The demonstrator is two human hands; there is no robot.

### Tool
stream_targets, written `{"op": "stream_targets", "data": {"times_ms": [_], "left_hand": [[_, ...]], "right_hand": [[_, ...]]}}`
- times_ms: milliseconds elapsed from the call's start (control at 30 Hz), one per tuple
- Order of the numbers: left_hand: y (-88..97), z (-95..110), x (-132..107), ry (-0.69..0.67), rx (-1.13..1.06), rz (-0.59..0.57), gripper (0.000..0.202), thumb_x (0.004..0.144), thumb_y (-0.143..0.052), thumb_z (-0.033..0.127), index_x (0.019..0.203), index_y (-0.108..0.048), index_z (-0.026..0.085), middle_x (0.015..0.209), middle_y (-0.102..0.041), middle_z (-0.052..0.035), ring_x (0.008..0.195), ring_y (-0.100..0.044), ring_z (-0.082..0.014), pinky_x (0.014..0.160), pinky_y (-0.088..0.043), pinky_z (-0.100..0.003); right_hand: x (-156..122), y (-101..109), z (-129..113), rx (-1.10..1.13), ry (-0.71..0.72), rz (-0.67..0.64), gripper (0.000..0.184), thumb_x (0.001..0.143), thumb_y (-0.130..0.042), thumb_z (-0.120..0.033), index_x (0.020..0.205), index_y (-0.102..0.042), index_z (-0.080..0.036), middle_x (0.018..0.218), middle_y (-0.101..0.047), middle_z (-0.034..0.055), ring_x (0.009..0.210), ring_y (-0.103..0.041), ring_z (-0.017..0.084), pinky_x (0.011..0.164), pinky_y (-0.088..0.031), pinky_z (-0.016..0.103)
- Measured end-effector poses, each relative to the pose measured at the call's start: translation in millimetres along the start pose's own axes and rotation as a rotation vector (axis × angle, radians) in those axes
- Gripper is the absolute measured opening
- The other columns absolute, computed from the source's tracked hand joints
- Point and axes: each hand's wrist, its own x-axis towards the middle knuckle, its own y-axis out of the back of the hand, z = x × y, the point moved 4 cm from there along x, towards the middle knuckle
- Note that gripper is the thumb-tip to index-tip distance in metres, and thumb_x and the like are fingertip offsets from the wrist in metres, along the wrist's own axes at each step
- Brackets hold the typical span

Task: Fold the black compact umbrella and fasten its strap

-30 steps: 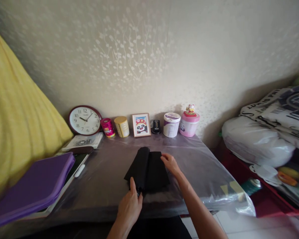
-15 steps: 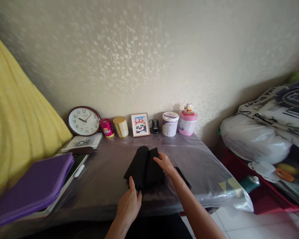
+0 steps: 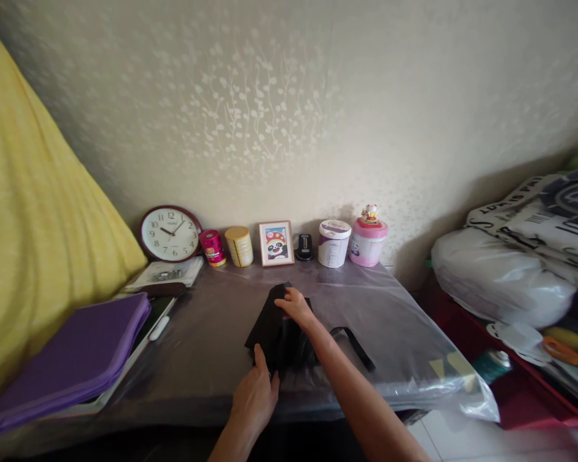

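A black folding umbrella, its cloth in loose flat folds, lies on the table in front of me. My left hand is closed round its near end, thumb along the cloth; a small shiny bit shows by the fingers. Over the far part of the cloth, my right hand pinches a fold between thumb and fingers. My right forearm hides part of the umbrella's right side. A black strap curves out on the table to the right of that forearm.
Along the wall stand a clock, a pink tin, a yellow-lidded can, a panda picture frame and two tubs, white and pink. A purple folder lies left. Bags are piled right.
My right hand has moved left across the umbrella, bringing the right fold of cloth over. More of the strap shows now. The view has shifted slightly; my left hand keeps its hold.
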Motion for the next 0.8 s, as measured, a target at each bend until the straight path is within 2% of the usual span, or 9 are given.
{"op": "stream_targets", "data": {"times_ms": [200, 367, 467, 600, 700, 800], "left_hand": [[-5.4, -1.7, 5.3, -0.016, -0.011, 0.002, 0.061, 0.087, -0.027, 0.029, 0.135, -0.006, -0.001, 0.097, -0.064, -0.0164, 0.084, -0.062, -0.0215, 0.065, -0.039, -0.028], [-4.1, -1.1, 6.3, -0.017, -0.018, -0.012, 0.061, 0.087, -0.029, 0.029, 0.135, -0.008, -0.002, 0.097, -0.064, -0.0164, 0.084, -0.062, -0.0214, 0.064, -0.039, -0.027], [-2.8, -2.7, 4.4, -0.020, -0.040, -0.006, 0.061, 0.087, -0.029, 0.029, 0.135, -0.008, -0.001, 0.099, -0.064, -0.0160, 0.085, -0.062, -0.0208, 0.066, -0.039, -0.026], [-3.9, -8.5, -0.5, -0.053, -0.189, 0.049, 0.066, 0.087, -0.029, 0.033, 0.136, 0.002, 0.003, 0.106, -0.062, -0.0148, 0.087, -0.062, -0.0176, 0.070, -0.040, -0.023], [-3.3, -14.4, -6.0, -0.054, -0.277, 0.105, 0.069, 0.087, -0.029, 0.035, 0.136, 0.011, 0.005, 0.118, -0.055, -0.0167, 0.094, -0.060, -0.0181, 0.076, -0.042, -0.024], [1.4, -15.3, -9.7, -0.107, -0.311, 0.137, 0.070, 0.087, -0.029, 0.033, 0.136, 0.016, 0.009, 0.124, -0.050, -0.0159, 0.099, -0.058, -0.0177, 0.080, -0.041, -0.025]], "right_hand": [[7.7, -23.5, 2.7, -0.202, -0.003, -0.017, 0.042, 0.071, -0.055, -0.017, 0.112, -0.044, -0.015, 0.086, -0.062, 0.0026, 0.048, -0.057, 0.008, 0.044, -0.048, 0.021], [7.5, -30.7, 0.7, -0.459, 0.071, 0.033, 0.036, 0.068, -0.056, -0.015, 0.103, -0.049, -0.013, 0.079, -0.064, 0.0052, 0.076, -0.062, 0.018, 0.065, -0.046, 0.027], [5.0, -34.2, -0.8, -0.583, 0.092, 0.059, 0.034, 0.068, -0.054, -0.015, 0.102, -0.050, -0.012, 0.083, -0.065, 0.0096, 0.086, -0.061, 0.022, 0.072, -0.043, 0.030], [0.4, -39.7, -2.2, -0.682, 0.129, 0.070, 0.032, 0.074, -0.052, -0.023, 0.103, -0.050, -0.012, 0.085, -0.066, 0.0120, 0.087, -0.061, 0.024, 0.072, -0.042, 0.030], [-4.4, -43.9, -3.9, -0.783, 0.190, 0.060, 0.028, 0.080, -0.046, -0.033, 0.101, -0.053, -0.015, 0.082, -0.067, 0.0103, 0.085, -0.063, 0.023, 0.070, -0.042, 0.029], [-9.4, -46.6, -4.2, -0.830, 0.242, 0.040, 0.025, 0.082, -0.044, -0.033, 0.099, -0.055, -0.019, 0.081, -0.068, 0.0069, 0.084, -0.063, 0.021, 0.068, -0.043, 0.027]]}}
